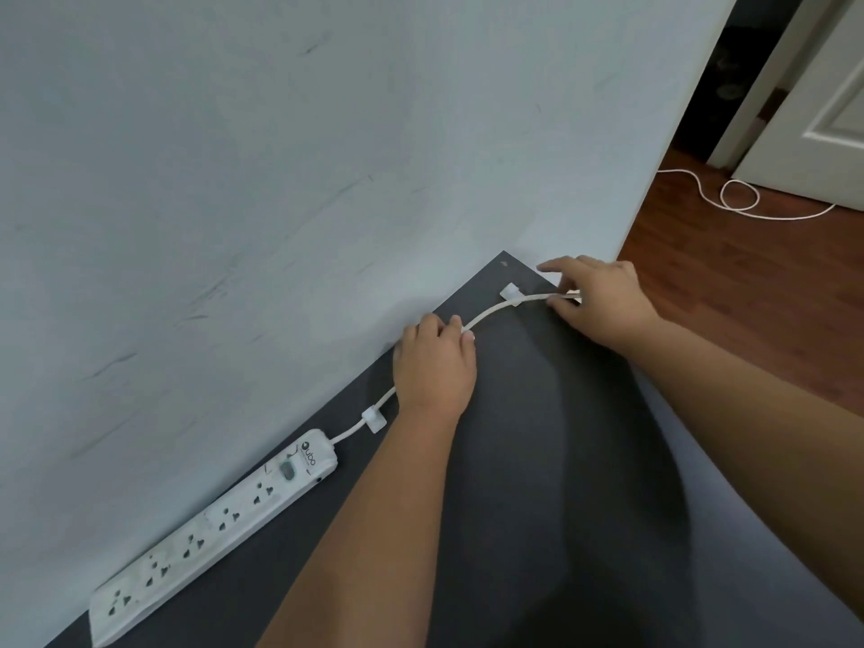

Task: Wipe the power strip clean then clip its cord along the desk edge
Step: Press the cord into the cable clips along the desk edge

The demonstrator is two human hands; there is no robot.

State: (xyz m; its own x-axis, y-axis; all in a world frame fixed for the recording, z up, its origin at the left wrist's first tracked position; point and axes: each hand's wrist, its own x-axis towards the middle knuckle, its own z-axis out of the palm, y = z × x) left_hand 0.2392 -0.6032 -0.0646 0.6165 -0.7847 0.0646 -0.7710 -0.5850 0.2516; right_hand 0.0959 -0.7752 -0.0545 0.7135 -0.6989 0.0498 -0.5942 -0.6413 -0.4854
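A white power strip (pixel 219 526) lies along the back edge of the dark grey desk (pixel 537 460), against the wall. Its white cord (pixel 491 313) runs right from the strip's end through a white clip (pixel 374 418), under my left hand (pixel 435 362), then through a second white clip (pixel 510 294) near the desk's far corner. My left hand pinches the cord between the two clips. At the desk's right edge, just past the second clip, my right hand (pixel 603 301) grips the cord.
A pale blue-grey wall (pixel 280 180) rises directly behind the desk. Beyond the desk's right edge is a wooden floor (pixel 748 282) with more white cord (pixel 738 198) looped on it, and a white door (pixel 823 100) at the far right.
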